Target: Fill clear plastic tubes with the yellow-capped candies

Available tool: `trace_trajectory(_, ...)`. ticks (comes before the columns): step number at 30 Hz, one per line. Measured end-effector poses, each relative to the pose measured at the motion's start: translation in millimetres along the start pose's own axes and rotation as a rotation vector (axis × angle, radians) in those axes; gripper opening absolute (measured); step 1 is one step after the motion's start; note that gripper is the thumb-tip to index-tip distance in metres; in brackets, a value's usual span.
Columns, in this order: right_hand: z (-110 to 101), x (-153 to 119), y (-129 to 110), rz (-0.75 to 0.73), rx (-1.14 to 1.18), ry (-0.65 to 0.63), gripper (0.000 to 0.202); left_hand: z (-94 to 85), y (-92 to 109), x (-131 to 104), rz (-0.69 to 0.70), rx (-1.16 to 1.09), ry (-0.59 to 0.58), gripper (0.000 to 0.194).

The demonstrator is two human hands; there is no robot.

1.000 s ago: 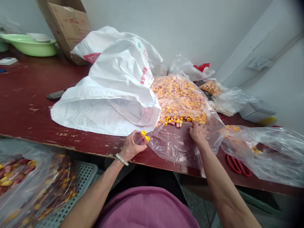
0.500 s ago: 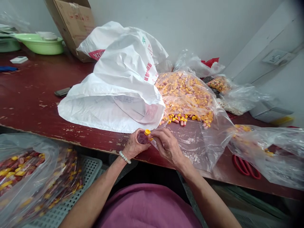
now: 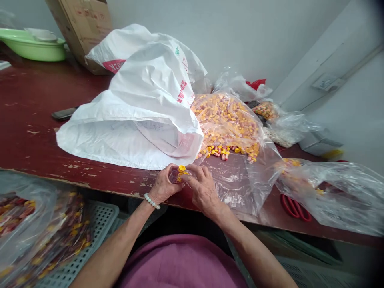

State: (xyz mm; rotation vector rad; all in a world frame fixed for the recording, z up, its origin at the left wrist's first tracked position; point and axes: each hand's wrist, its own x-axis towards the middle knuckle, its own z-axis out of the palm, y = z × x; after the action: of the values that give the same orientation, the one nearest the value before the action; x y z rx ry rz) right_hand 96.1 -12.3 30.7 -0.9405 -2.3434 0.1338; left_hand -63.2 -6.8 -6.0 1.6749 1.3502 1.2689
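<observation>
My left hand [image 3: 163, 187], with a beaded bracelet at the wrist, is closed around a small clear plastic holder [image 3: 173, 176]; whether it is a cup or a bag I cannot tell. At its right rim are small yellow-capped pieces [image 3: 181, 168]. The fingertips of my right hand [image 3: 204, 190] pinch one of them against the holder; its lower part is hidden. Just beyond my hands, a large clear bag [image 3: 225, 116] lies open, full of similar yellow-and-red pieces, several spilling from its mouth onto the dark red table [image 3: 27, 140].
A white woven sack [image 3: 132, 104] lies beside the clear bag. A phone [image 3: 64, 114] is left of it. Red-handled scissors [image 3: 295, 208] and a plastic bag [image 3: 336, 200] lie at right. Lower left, a bag of filled packs [image 3: 60, 236] rests on a perforated crate [image 3: 100, 218].
The view has turned slightly, so the table's things sit further left. My right fingers have moved closer in against the yellow-capped pieces at the holder's rim. My left hand keeps its hold.
</observation>
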Motion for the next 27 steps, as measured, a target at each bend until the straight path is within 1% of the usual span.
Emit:
trace_trajectory(2,-4,4,16,0.025,0.052,0.029,0.041,1.0,0,1,-0.024,-0.002,0.016,0.036)
trace_trajectory(3,-7,6,30,0.084,0.075,0.075,0.038,1.6,1,1,-0.043,-0.008,0.022,0.036)
trace_trajectory(5,-16,12,68,0.314,0.032,0.189,0.036,2.6,1,1,-0.078,-0.031,0.028,0.036)
trace_trajectory(6,-21,14,89,0.481,-0.057,0.219,0.035,2.9,2,1,-0.087,-0.044,0.031,0.035)
trace_trajectory(7,-25,16,109,0.64,-0.156,0.218,0.034,3.1,1,1,-0.089,-0.053,0.033,0.036)
trace_trajectory(8,-28,17,129,0.707,-0.182,0.221,0.033,3.2,1,1,-0.086,-0.055,0.036,0.036)
trace_trajectory(10,-31,17,159,0.781,-0.19,0.184,0.029,3.0,-1,1,-0.071,-0.048,0.037,0.037)
trace_trajectory(11,-31,17,170,0.794,-0.176,0.165,0.026,2.8,-2,1,-0.065,-0.044,0.033,0.038)
trace_trajectory(13,-33,14,184,0.825,-0.155,0.133,0.02,2.4,-3,1,-0.059,-0.028,0.026,0.037)
trace_trajectory(15,-36,10,190,0.86,-0.124,0.116,0.014,2.1,-2,1,-0.051,-0.009,0.038,0.037)
trace_trajectory(18,-43,4,191,0.904,-0.041,0.122,0.011,2.0,2,1,-0.045,0.013,0.058,0.037)
trace_trajectory(20,-47,1,180,0.917,0.0,0.183,0.015,2.2,3,1,-0.038,0.01,0.059,0.037)
trace_trajectory(21,-48,1,169,0.918,0.005,0.227,0.019,2.4,3,1,-0.033,0.007,0.053,0.036)
trace_trajectory(22,-47,0,154,0.901,0.029,0.277,0.024,2.5,4,0,-0.025,0.007,0.048,0.036)
trace_trajectory(24,-41,3,113,0.818,0.139,0.357,0.032,2.6,4,0,-0.012,0.016,0.044,0.035)
trace_trajectory(25,-35,6,90,0.696,0.331,0.399,0.032,2.5,5,0,-0.011,0.021,0.041,0.035)
trace_trajectory(26,-28,10,66,0.594,0.496,0.406,0.03,2.5,5,0,-0.012,0.025,0.039,0.036)
trace_trajectory(27,-21,14,44,0.518,0.604,0.396,0.027,2.4,5,0,-0.013,0.026,0.039,0.036)
